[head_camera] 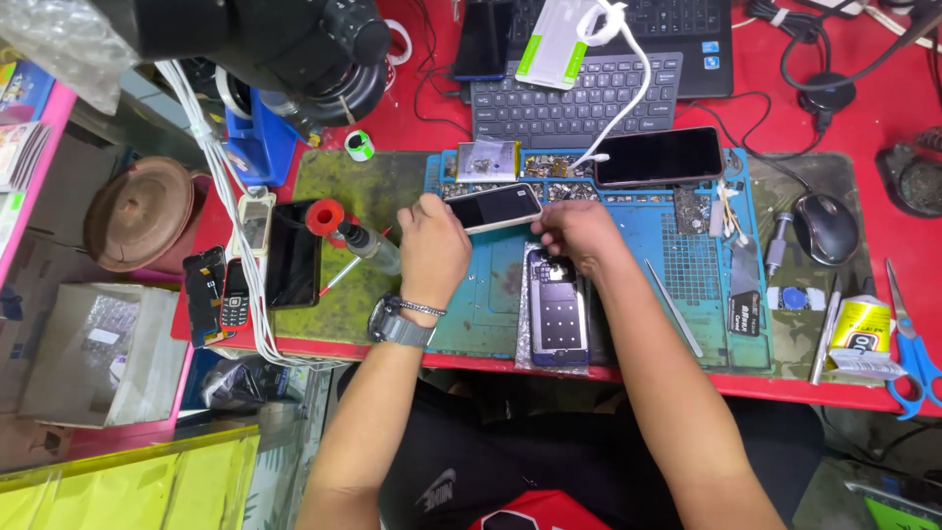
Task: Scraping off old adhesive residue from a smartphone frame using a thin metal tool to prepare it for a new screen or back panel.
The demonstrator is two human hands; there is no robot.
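- Left hand (434, 247): bare, no glove and no rings visible; forearm uncovered up to the near edge of the view
- Left wrist: a watch (397, 322) with a dark grey, rounded square case and a grey strap; just beside it, on the hand side, a thin silver-coloured beaded bracelet (422, 308)
- Right hand (581, 234): bare, without watch, band or glove; forearm uncovered, no sleeve in view
- Lower body, near edge: black shorts (461, 461) bearing a small white printed mark on the left thigh
- Between the thighs, at the near edge: a patch of red garment (535, 512) with a dark printed shape
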